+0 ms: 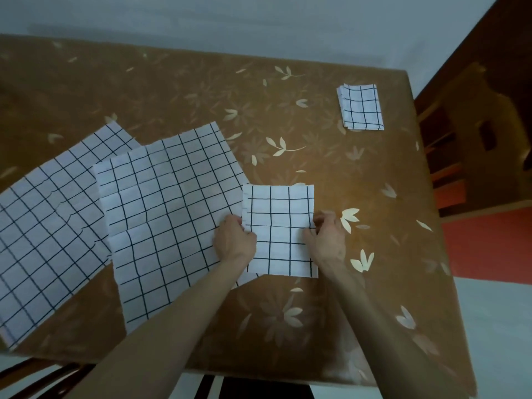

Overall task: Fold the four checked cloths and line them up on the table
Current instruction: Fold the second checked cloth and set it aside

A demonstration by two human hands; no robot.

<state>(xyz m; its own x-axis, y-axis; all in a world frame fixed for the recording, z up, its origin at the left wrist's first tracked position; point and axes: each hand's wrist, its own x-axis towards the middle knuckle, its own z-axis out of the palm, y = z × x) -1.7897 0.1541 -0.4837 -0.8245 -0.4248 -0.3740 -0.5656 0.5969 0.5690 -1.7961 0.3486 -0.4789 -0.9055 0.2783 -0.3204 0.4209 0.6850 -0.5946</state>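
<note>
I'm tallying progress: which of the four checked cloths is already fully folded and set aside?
The small folded cloth near the table's far right corner, untouched. Both hands hold the half-folded cloth; the two unfolded cloths lie flat at left.

No text, label, brand, number or sign can be read anywhere in the frame.
</note>
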